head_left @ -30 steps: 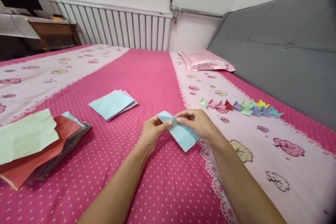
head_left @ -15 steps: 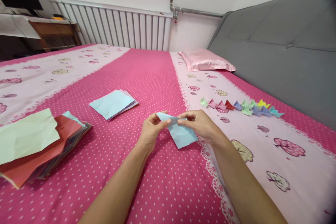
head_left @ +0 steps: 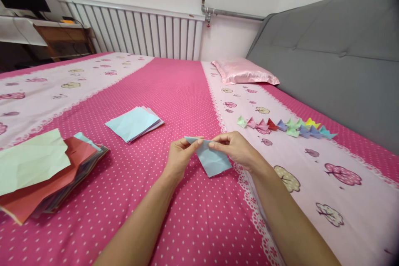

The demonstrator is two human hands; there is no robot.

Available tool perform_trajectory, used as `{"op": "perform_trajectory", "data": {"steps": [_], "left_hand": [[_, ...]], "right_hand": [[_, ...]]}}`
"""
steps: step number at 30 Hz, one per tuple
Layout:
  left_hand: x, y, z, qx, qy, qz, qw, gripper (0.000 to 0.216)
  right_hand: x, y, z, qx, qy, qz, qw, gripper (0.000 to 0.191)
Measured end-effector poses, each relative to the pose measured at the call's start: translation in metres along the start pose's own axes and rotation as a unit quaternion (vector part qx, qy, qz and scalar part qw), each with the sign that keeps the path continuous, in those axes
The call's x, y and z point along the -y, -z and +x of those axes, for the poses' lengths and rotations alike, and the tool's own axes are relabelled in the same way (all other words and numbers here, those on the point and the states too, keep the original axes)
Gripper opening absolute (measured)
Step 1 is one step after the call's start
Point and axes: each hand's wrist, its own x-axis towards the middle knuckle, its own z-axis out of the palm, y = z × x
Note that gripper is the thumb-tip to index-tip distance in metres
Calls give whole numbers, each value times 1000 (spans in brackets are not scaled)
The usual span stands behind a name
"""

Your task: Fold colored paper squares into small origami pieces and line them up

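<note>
A light blue sheet of paper (head_left: 214, 161) hangs between my two hands, its upper edge folded over. My left hand (head_left: 183, 156) pinches the top edge near its left corner, thumb in front. With thumb and fingers my right hand (head_left: 233, 147) grips the same edge farther right. Beyond my left hand lies a small stack of paper sheets (head_left: 132, 124), light blue on top with pink and purple below. To the right, several small folded paper pieces (head_left: 292, 128) in green, pink, red, purple, yellow and blue stand in a cluster.
A larger pile of coloured paper (head_left: 46, 170) lies at the left, pale green and red uppermost. The pink dotted bedspread (head_left: 174, 87) spreads under everything. A pink pillow (head_left: 245, 71) rests near the grey headboard (head_left: 327, 50). Behind stands a white radiator (head_left: 140, 29).
The blue paper has tilted and shifted slightly left and its folded top edge looks flatter. My right hand has moved a little left along it.
</note>
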Motion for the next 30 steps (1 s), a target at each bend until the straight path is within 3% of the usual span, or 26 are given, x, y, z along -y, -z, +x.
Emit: {"op": "perform_trajectory", "data": {"steps": [6, 17, 30], "left_hand": [[0, 2, 1, 12, -7, 5, 1000, 20], [0, 2, 3, -12, 17, -73, 997, 26], [-4, 1, 2, -51, 16, -97, 994, 31]], "right_hand": [[6, 0, -2, 12, -9, 13, 1000, 23], [0, 4, 1, -13, -12, 17, 1000, 20], [-1, 1, 0, 18, -11, 5, 1000, 19]]}}
